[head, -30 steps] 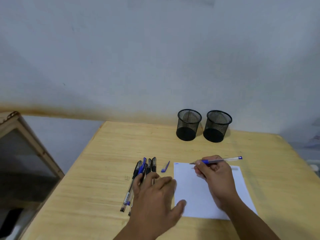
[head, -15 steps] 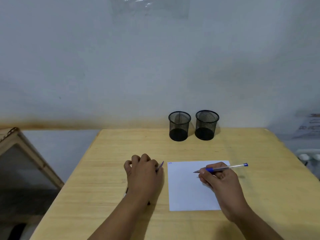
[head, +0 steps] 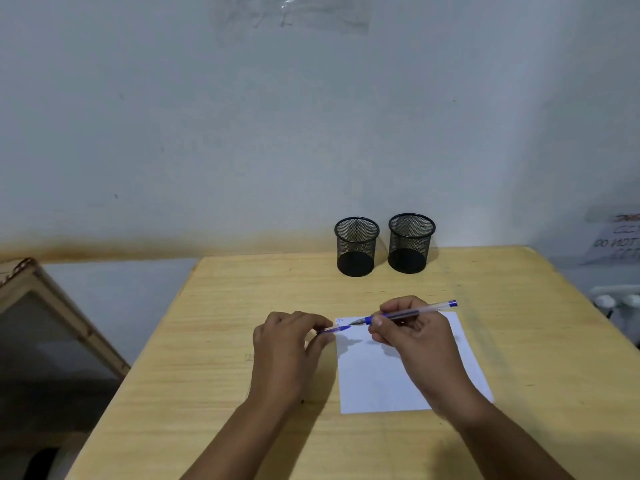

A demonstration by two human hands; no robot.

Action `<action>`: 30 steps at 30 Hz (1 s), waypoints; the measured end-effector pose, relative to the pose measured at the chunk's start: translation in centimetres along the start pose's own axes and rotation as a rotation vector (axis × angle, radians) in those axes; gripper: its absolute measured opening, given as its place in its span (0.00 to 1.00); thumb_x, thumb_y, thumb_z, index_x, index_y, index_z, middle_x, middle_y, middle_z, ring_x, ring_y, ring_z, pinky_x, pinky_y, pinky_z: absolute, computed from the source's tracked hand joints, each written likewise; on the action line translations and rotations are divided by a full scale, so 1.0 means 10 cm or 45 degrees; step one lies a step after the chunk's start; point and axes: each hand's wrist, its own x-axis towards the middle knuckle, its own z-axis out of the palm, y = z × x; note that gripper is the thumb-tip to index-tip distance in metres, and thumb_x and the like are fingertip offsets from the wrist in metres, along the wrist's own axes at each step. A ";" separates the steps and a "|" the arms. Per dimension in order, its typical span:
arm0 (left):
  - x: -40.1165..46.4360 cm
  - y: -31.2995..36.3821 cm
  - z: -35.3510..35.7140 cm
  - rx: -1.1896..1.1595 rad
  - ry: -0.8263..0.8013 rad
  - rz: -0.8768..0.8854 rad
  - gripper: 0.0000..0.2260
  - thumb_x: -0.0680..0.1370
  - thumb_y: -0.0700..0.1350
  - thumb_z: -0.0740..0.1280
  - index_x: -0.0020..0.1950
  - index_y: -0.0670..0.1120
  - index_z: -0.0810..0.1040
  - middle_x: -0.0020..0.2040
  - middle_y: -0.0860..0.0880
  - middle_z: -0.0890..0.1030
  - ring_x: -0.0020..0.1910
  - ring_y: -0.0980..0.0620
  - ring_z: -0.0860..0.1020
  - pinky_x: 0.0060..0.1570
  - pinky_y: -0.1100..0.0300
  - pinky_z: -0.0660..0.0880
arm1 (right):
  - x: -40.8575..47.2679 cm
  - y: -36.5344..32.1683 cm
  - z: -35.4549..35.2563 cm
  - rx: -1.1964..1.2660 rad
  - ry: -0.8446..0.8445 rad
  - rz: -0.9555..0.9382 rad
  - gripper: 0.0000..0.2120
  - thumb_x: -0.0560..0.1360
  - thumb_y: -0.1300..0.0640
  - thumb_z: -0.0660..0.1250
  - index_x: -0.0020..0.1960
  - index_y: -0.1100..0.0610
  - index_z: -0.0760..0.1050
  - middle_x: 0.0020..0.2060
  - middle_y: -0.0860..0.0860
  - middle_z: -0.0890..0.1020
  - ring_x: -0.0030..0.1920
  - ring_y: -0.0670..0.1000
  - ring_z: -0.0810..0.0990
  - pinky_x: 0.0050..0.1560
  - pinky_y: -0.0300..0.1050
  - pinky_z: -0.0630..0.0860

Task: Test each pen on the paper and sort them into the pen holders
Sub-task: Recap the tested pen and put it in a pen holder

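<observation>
My right hand (head: pixel 412 336) grips a clear pen with blue ends (head: pixel 427 309), its uncapped tip pointing left over the top left corner of the white paper (head: pixel 377 382). My left hand (head: pixel 287 351) pinches a blue pen cap (head: pixel 337 329) at the paper's left edge, its open end close to the pen tip. A small blue scribble (head: pixel 340 320) marks the paper's corner. Two black mesh pen holders stand at the table's back: the left holder (head: pixel 356 247) and the right holder (head: pixel 411 243), both showing bare bottoms. The other pens lie hidden under my left hand and forearm.
The wooden table (head: pixel 221 323) ends at a pale wall behind the holders. A wood-framed panel (head: pixel 45 327) leans off the table's left side. A paper notice (head: pixel 616 242) and white fittings (head: pixel 616 299) sit beyond the right edge.
My left hand picked up the blue cap from the table and brought it to the pen tip. My right hand moved the pen left, toward the cap. The camera tilted up.
</observation>
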 end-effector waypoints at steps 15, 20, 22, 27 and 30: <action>-0.05 0.13 0.01 -0.138 0.134 0.335 0.07 0.78 0.52 0.64 0.47 0.54 0.81 0.44 0.62 0.82 0.42 0.60 0.68 0.52 0.73 0.61 | -0.14 0.04 0.05 -0.013 -0.051 0.023 0.04 0.71 0.60 0.76 0.45 0.54 0.85 0.40 0.51 0.87 0.45 0.53 0.84 0.44 0.37 0.78; -0.09 0.19 0.04 -0.209 0.166 0.322 0.07 0.78 0.52 0.63 0.48 0.54 0.80 0.44 0.63 0.81 0.43 0.58 0.71 0.49 0.71 0.64 | -0.16 0.03 0.02 0.010 -0.089 0.022 0.06 0.67 0.52 0.76 0.43 0.50 0.85 0.41 0.52 0.87 0.49 0.57 0.84 0.58 0.56 0.79; -0.10 0.20 0.04 -0.209 0.166 0.314 0.07 0.78 0.52 0.63 0.48 0.54 0.80 0.45 0.63 0.81 0.44 0.59 0.71 0.49 0.72 0.63 | -0.15 0.02 0.01 -0.033 -0.108 0.020 0.06 0.67 0.51 0.76 0.43 0.49 0.84 0.41 0.51 0.87 0.49 0.56 0.84 0.60 0.58 0.78; -0.11 0.24 0.04 -0.209 0.161 0.315 0.07 0.78 0.53 0.63 0.48 0.55 0.80 0.44 0.63 0.81 0.45 0.61 0.69 0.49 0.71 0.64 | -0.13 0.00 0.00 -0.073 -0.132 0.013 0.03 0.72 0.56 0.75 0.42 0.48 0.84 0.41 0.48 0.87 0.47 0.50 0.84 0.59 0.53 0.78; -0.12 0.24 0.05 -0.227 0.142 0.318 0.07 0.78 0.53 0.63 0.48 0.55 0.80 0.44 0.62 0.81 0.45 0.59 0.72 0.49 0.68 0.66 | -0.16 0.03 -0.01 -0.043 -0.149 0.049 0.02 0.72 0.55 0.75 0.42 0.50 0.83 0.40 0.48 0.86 0.45 0.48 0.82 0.58 0.53 0.76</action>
